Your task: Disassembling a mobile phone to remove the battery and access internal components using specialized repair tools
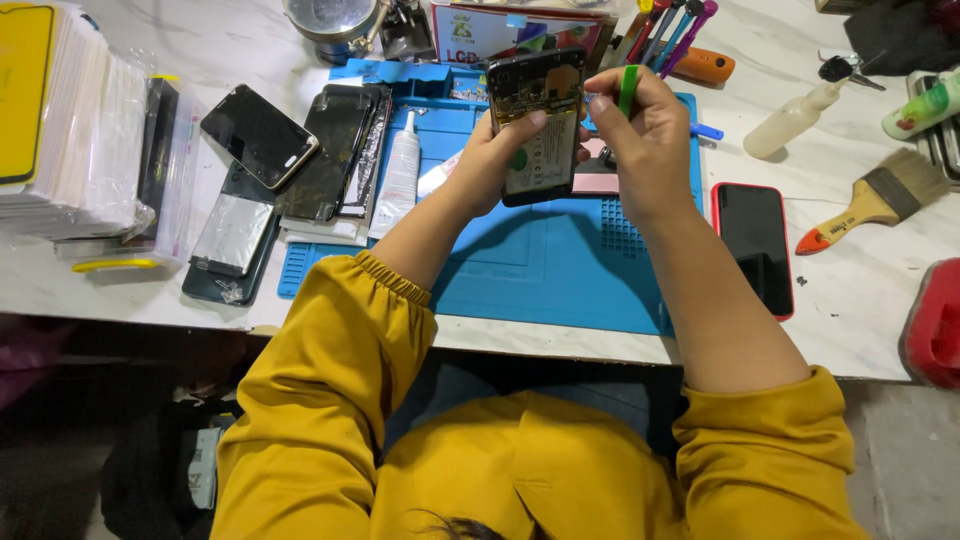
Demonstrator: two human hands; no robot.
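Apparently gripped opened phone (538, 125) in left hand (490, 160), green tool (627, 88) in right hand (640, 140) above blue mat (560, 270); slip risked gouging exposed board.

The person wears a mustard-yellow top (560, 470). Its long sleeves (330, 360) are pushed up, with gathered elastic cuffs. Forearms are bare.

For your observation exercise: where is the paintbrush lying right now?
In the head view, the paintbrush lies on the white table at the far right, beyond the red-cased phone, below the squeeze bottle.
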